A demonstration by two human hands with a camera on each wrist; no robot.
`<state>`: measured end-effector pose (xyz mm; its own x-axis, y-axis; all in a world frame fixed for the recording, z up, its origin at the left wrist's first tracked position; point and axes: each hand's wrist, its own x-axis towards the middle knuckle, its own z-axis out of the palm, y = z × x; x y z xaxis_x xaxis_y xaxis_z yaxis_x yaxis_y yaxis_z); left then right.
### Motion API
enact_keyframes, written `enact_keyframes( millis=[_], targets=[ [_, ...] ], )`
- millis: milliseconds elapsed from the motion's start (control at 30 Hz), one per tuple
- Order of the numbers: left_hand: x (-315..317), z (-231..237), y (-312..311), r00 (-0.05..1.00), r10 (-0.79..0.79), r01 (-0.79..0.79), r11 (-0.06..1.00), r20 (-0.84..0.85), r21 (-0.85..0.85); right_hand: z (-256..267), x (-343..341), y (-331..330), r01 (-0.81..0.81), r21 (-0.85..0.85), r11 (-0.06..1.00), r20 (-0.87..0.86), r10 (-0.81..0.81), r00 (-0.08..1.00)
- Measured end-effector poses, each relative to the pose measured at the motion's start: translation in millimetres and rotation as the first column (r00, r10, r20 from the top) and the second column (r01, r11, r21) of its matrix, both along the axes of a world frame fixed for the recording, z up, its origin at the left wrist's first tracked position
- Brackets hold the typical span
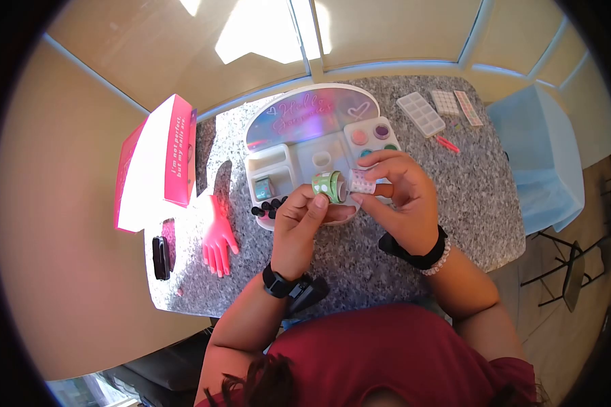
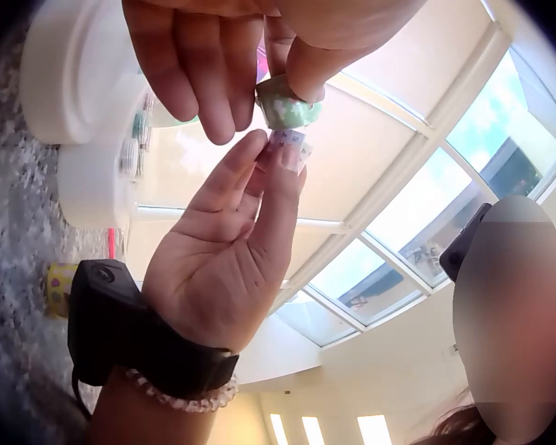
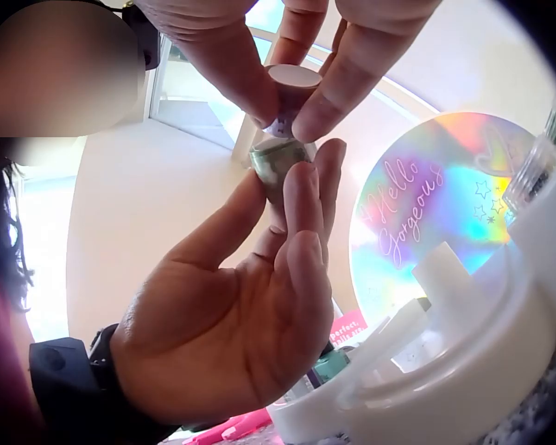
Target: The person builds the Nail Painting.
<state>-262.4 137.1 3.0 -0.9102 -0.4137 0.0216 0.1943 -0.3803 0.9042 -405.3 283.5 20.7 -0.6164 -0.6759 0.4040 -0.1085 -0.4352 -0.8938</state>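
Observation:
In the head view, my left hand pinches a green roll with pale patches, a loosely coiled strip. Close beside it, my right hand grips a smaller white roll with a small print between thumb and fingers. The two rolls are held end to end over the front of a white nail-kit tray. From the right wrist view, the green roll sits just below the small roll. The left wrist view shows the green roll nearly touching the printed one.
Several black-capped bottles and a teal item sit on the tray's left. Glitter pots fill its right. A pink practice hand and pink box lie left; a compartment tray and a blue-covered chair are right.

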Motion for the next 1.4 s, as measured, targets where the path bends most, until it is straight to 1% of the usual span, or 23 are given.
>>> enact_keyframes(
  millis=[67,100,167,300,367,400,467,567,700,767,800,867,1000,1067,1100,1167,1200,1267,1300,1367,1400],
  targets=[
    [0,-1,1,0.999,0.016,-0.017,0.998,-0.032,-0.061,-1,0,1,0.052,-0.048,0.997,-0.164,-0.059,0.985],
    [0,-1,1,0.999,0.015,-0.017,0.998,-0.029,-0.06,-2,2,2,0.053,-0.047,0.997,-0.16,-0.06,0.985],
    [-1,0,2,0.998,0.043,-0.046,0.997,-0.048,-0.067,-3,5,3,0.01,-0.091,0.996,-0.034,-0.013,0.999],
    [0,-4,-2,0.998,0.043,-0.045,0.998,-0.048,-0.046,-1,7,2,0.002,-0.116,0.993,-0.092,-0.013,0.996],
    [0,-4,-2,0.997,0.015,-0.016,1.0,-0.072,-0.017,-2,7,1,0.044,-0.073,0.996,-0.159,-0.056,0.986],
    [0,-3,-2,0.997,0.016,-0.018,1.0,-0.072,-0.017,-1,7,1,0.043,-0.073,0.996,-0.159,-0.054,0.986],
    [0,2,-1,0.997,0.017,-0.021,0.999,-0.077,-0.043,1,6,1,0.061,-0.01,0.998,-0.159,-0.061,0.985],
    [1,4,-3,0.997,-0.009,0.008,1.0,-0.076,-0.015,0,5,-1,0.057,0.016,0.998,-0.154,-0.054,0.987],
    [1,5,-3,0.996,-0.001,0.0,1.0,-0.087,-0.016,1,6,-1,0.069,0.039,0.997,-0.147,-0.063,0.987],
    [1,3,-4,0.999,0.002,-0.007,0.995,-0.046,-0.102,3,7,-1,0.08,0.059,0.995,-0.113,-0.073,0.991],
    [1,2,-4,0.999,0.003,-0.007,0.995,-0.045,-0.103,3,7,-1,0.08,0.059,0.995,-0.112,-0.073,0.991],
    [1,-1,-6,0.999,-0.035,0.03,0.985,-0.027,-0.171,3,7,-1,0.099,0.081,0.992,-0.116,-0.09,0.989],
    [1,0,-8,0.997,-0.061,0.051,0.976,-0.044,-0.211,1,7,0,0.091,0.091,0.992,-0.096,-0.083,0.992],
    [-3,1,-6,0.989,-0.023,-0.006,0.982,-0.149,-0.191,4,7,2,0.116,0.089,0.989,-0.175,-0.099,0.98],
    [-3,4,-3,0.989,-0.025,-0.004,0.982,-0.148,-0.191,3,7,2,0.118,0.089,0.989,-0.174,-0.101,0.979],
    [-3,21,7,0.994,0.071,-0.084,0.984,-0.086,-0.156,1,6,3,0.124,0.13,0.984,-0.252,-0.088,0.964],
    [-4,19,9,0.994,0.072,-0.084,0.984,-0.086,-0.156,2,7,3,0.123,0.13,0.984,-0.251,-0.087,0.964],
    [-5,15,9,0.992,0.056,-0.087,0.957,-0.116,-0.278,4,10,3,0.129,0.137,0.982,-0.219,-0.097,0.971],
    [-4,13,8,0.992,0.056,-0.086,0.957,-0.116,-0.279,4,10,3,0.13,0.136,0.982,-0.22,-0.098,0.971],
    [-3,9,5,0.998,-0.042,0.022,0.904,-0.037,-0.426,3,8,3,0.2,0.192,0.961,-0.277,-0.142,0.95],
    [-3,10,5,0.998,-0.045,0.024,0.905,-0.04,-0.426,6,7,2,0.203,0.192,0.96,-0.279,-0.145,0.949]
  ],
)
